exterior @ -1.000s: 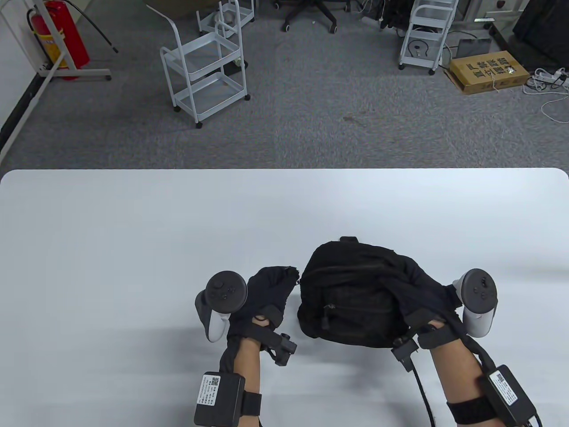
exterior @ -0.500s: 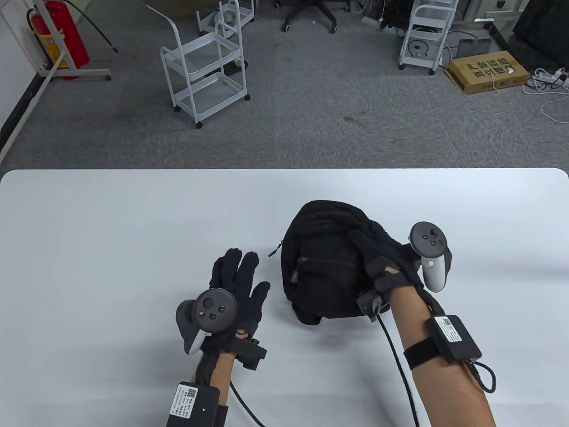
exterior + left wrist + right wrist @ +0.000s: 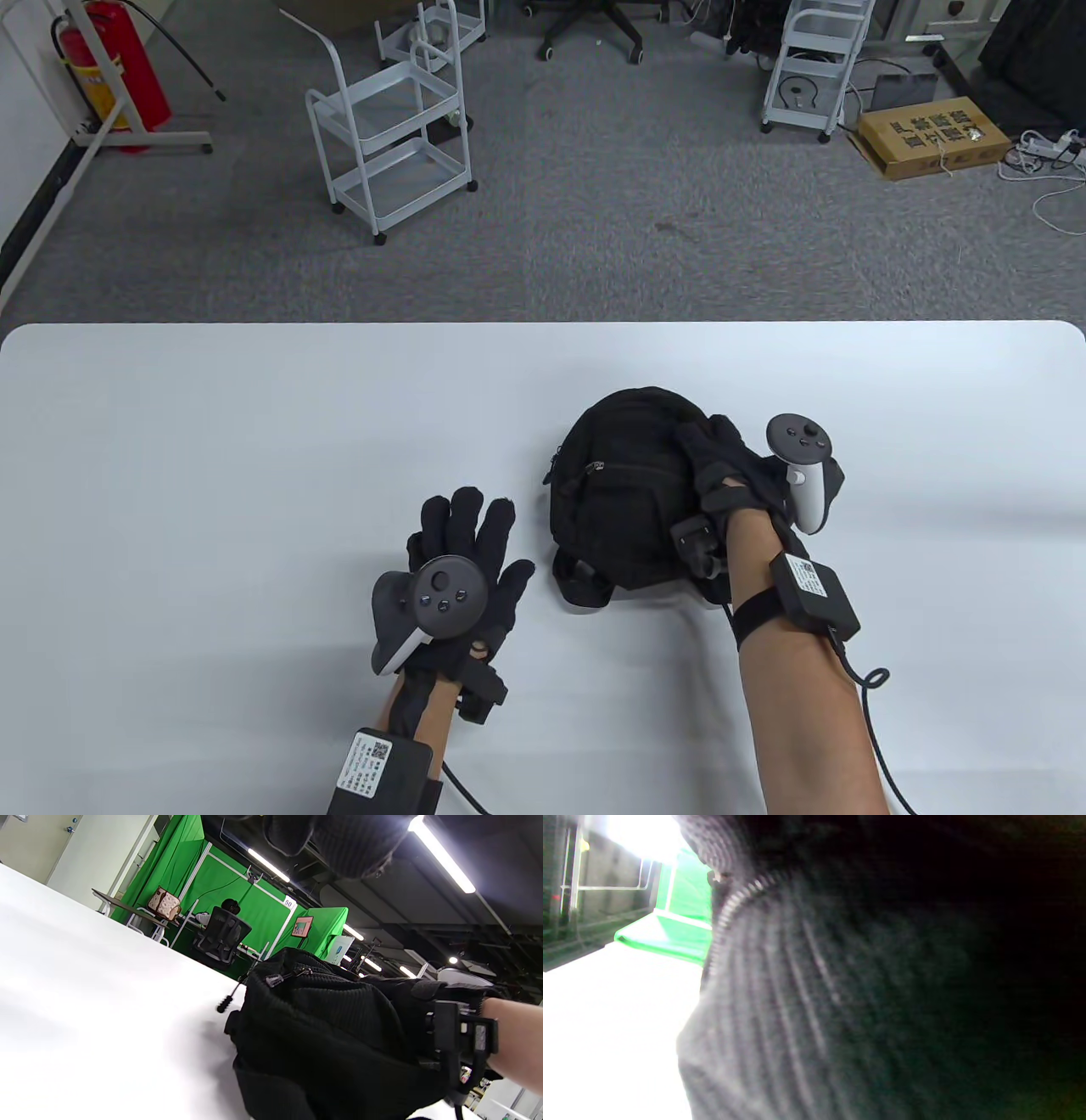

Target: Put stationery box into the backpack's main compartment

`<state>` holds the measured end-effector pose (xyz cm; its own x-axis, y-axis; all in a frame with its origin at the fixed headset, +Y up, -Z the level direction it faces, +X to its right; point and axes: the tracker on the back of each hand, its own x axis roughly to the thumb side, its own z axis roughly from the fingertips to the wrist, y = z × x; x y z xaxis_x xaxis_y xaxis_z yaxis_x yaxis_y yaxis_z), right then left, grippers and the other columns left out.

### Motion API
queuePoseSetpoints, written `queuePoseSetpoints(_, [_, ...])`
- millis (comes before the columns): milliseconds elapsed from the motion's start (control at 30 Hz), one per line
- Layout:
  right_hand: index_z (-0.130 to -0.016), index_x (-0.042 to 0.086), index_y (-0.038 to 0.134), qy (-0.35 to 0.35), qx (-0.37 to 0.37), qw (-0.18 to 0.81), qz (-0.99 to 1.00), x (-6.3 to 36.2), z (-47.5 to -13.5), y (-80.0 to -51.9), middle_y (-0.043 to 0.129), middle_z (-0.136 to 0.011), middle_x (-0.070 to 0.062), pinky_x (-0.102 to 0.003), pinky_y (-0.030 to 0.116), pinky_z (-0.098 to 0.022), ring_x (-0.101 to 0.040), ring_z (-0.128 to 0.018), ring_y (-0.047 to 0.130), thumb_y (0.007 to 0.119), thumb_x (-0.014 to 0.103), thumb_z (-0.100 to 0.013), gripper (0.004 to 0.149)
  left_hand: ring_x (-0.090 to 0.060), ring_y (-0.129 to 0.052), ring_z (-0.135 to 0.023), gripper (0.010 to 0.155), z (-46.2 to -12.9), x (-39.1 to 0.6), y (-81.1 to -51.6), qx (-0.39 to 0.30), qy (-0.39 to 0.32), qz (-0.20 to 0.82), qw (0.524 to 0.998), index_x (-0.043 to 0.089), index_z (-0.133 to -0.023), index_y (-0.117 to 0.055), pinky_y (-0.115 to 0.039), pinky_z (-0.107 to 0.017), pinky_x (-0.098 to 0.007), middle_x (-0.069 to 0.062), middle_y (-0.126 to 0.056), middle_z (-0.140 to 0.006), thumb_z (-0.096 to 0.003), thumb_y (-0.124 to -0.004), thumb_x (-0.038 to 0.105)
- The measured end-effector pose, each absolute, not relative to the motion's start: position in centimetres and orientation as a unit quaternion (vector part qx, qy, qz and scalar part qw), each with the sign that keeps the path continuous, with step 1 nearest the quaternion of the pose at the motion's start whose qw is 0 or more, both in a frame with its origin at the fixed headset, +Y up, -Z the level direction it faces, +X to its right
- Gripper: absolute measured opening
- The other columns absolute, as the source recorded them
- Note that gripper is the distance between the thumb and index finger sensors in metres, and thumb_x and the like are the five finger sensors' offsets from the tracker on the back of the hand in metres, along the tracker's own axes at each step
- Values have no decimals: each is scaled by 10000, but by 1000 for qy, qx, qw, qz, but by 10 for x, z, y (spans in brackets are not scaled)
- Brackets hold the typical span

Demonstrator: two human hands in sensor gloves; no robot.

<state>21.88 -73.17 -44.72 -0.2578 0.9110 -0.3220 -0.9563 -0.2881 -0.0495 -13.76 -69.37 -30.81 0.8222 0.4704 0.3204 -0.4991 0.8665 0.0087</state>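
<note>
The black backpack [image 3: 624,488] sits on the white tabletop [image 3: 254,441], a little right of the middle, with its front pocket and zipper facing the near edge. The stationery box shows in no view, so I cannot tell where it lies. The right hand [image 3: 738,471] rests on the backpack's right shoulder, fingers laid over the fabric; whether they pinch it or only press is hard to tell, since the right wrist view is mostly a dark, blurred weave with a zipper track [image 3: 729,908] running across it. The left hand [image 3: 462,564] is off the backpack, just beside its left side, fingers spread and holding nothing. In the left wrist view a zipper pull [image 3: 225,1003] dangles off the backpack's side above the tabletop. Each forearm carries a black box with a white label and QR code [image 3: 361,764], the print too small to read. Farther off, a green partition bears a sign reading 50 [image 3: 289,903], and a brown carton [image 3: 933,136] on the floor has printed characters.
</note>
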Motion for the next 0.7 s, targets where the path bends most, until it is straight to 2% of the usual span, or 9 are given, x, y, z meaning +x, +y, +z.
queuePoseSetpoints(100, [-1159,34,200,51,-135,570,809,227,-437,-712,306,-1167,-262,-731,474,-724,-626,-1021,540,659,461,-604,837,-645,-80,-1021,721,-309,-138,-698,37,-148,247,957,96,-1175,-423,-211,-651,-837,-262,-140,-1196,-566,-681,384])
queuePoseSetpoints(167, [-1160,36,191,46,-111,541,832,231,-428,-696,276,-1172,-262,-732,453,-730,-628,-1046,472,646,470,-608,836,-644,-75,-1020,722,-309,-137,-700,34,-146,239,959,95,-1175,-425,-205,-649,-838,-258,-135,-1196,-565,-684,382])
queuePoseSetpoints(300, [-1169,51,210,35,-36,556,830,232,-395,-666,271,-1181,-265,-744,434,-729,-647,-1055,426,612,501,-602,829,-636,-62,-1024,732,-309,-138,-702,25,-135,221,965,101,-1180,-401,-181,-649,-839,-252,-128,-1198,-566,-677,389])
queuePoseSetpoints(433, [-1179,68,233,7,25,517,856,237,-359,-643,278,-1191,-259,-752,421,-729,-655,-1063,385,597,520,-597,822,-641,-65,-1021,751,-308,-139,-705,14,-121,211,970,95,-1184,-369,-182,-644,-842,-259,-124,-1196,-565,-655,411])
queuePoseSetpoints(567, [-1184,89,251,-21,75,464,883,245,-328,-634,273,-1202,-246,-762,397,-729,-666,-1068,320,597,526,-592,813,-633,-51,-1023,763,-306,-140,-706,9,-119,205,971,100,-1187,-353,-168,-640,-844,-255,-116,-1198,-564,-649,427])
queuePoseSetpoints(700, [-1188,125,212,-40,110,374,920,254,-303,-643,202,-1212,-232,-772,341,-734,-667,-1069,198,576,547,-586,821,-619,-37,-1025,775,-307,-143,-706,14,-114,214,970,103,-1187,-345,-155,-636,-845,-249,-108,-1197,-561,-651,441])
